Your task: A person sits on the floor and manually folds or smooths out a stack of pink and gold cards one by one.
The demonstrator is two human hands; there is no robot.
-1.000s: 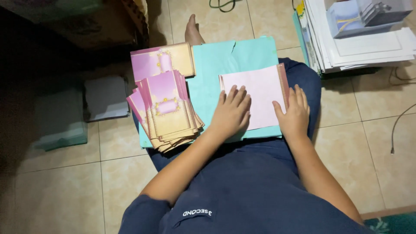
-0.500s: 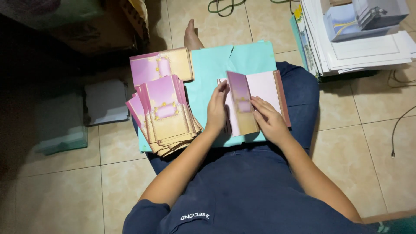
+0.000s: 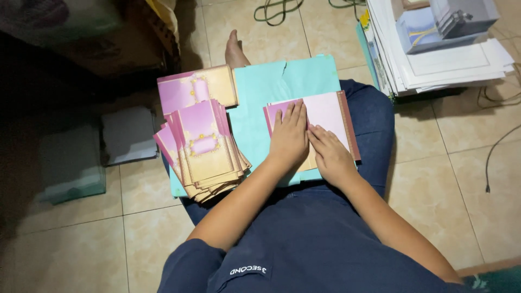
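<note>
On my lap, both hands, left hand [image 3: 289, 140] and right hand [image 3: 330, 154], press flat and open on the pink card [image 3: 328, 111]; light, stiff, creasable, best pinched by its edges

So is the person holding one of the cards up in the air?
No, both hands, left hand and right hand, press flat on the pink folded card lying on the turquoise sheet.

home floor workspace | beige tiled floor [image 3: 70, 255] | paper stacks [image 3: 434, 59] | cardboard box [image 3: 108, 49]
</note>
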